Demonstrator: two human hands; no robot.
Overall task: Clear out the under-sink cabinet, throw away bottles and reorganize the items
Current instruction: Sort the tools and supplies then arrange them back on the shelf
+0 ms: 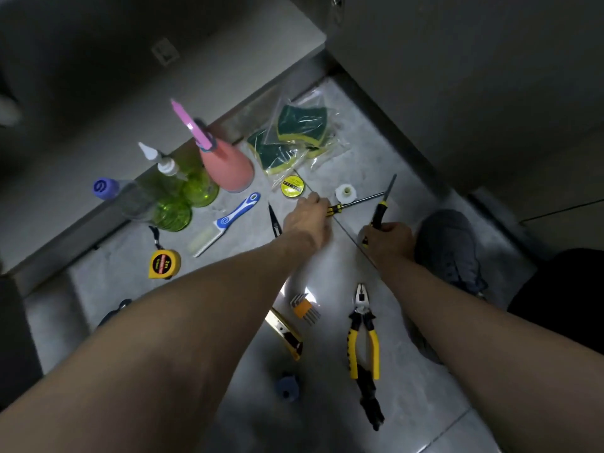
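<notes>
Tools and bottles lie spread on the grey tiled floor in front of the cabinet. My left hand grips the black-and-yellow handle of a screwdriver that lies on the floor, its shaft pointing right. My right hand holds a second black-handled screwdriver upright, tip pointing away from me. At the left stand a pink spray bottle, two green bottles and a clear bottle with a blue cap.
Bagged green sponges, a yellow tape roll, a white fitting, a blue-white brush, black tweezers, a yellow tape measure, hex keys, a utility knife, pliers and my shoe surround the hands.
</notes>
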